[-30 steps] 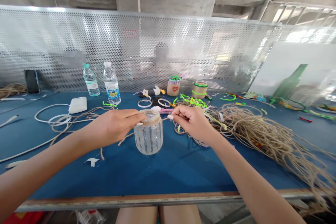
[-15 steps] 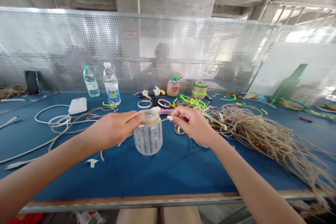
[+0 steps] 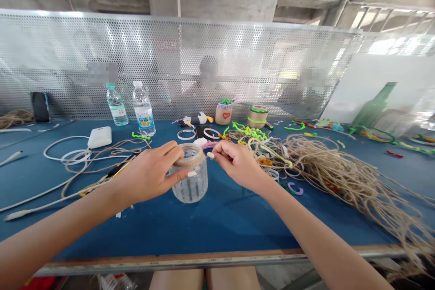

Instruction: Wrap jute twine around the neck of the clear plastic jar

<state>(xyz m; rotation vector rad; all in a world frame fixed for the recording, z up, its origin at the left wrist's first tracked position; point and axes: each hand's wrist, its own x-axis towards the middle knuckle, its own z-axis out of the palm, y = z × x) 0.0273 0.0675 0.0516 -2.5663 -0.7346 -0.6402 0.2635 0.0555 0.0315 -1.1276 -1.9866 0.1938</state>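
Observation:
A clear ribbed glass jar (image 3: 190, 183) stands upright near the middle of the blue table, with brown twine (image 3: 193, 161) wound round its neck. My left hand (image 3: 158, 167) grips the jar's rim from the left, fingers over the opening and thumb against the side. At the right of the neck, my right hand (image 3: 233, 161) is closed in a pinch on the twine, its fingertips close to the glass. Only a very short piece of twine shows between jar and fingertips.
A large tangle of twine (image 3: 326, 167) covers the right side. Behind stand two twine-wrapped jars (image 3: 223, 113) (image 3: 257, 117) and two water bottles (image 3: 117, 108) (image 3: 144, 111). A white box (image 3: 99, 137) and cables lie left. The wooden table edge (image 3: 204, 261) runs in front.
My right hand has moved left, closer to the jar. The left thumb has come down onto the jar's side. Orange and purple pieces now show beside my right wrist.

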